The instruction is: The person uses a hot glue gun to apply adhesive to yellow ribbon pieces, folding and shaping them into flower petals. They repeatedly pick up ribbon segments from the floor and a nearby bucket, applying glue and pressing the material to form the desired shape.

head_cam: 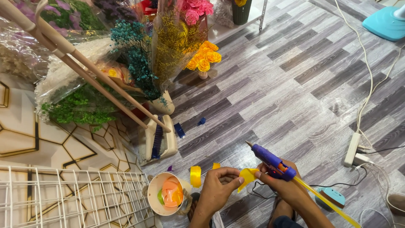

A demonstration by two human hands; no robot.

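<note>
A yellow ribbon piece (247,176) is pinched between the left hand (219,186) and right hand (282,180). The right hand also grips a purple glue gun (272,161), its nozzle pointing up-left. Left of the left hand lie a yellow ribbon roll (195,176) and a round ribbon tub (167,194) on the wooden floor (295,76).

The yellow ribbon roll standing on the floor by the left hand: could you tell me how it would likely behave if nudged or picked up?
The yellow ribbon roll stands on its edge, so a nudge would probably set it rolling or tip it flat. It looks small and thin, so likely light. Its surface appears glossy, so perhaps slippery, and a loose end might unwind when lifted. The left hand beside it holds a yellow piece.
</note>
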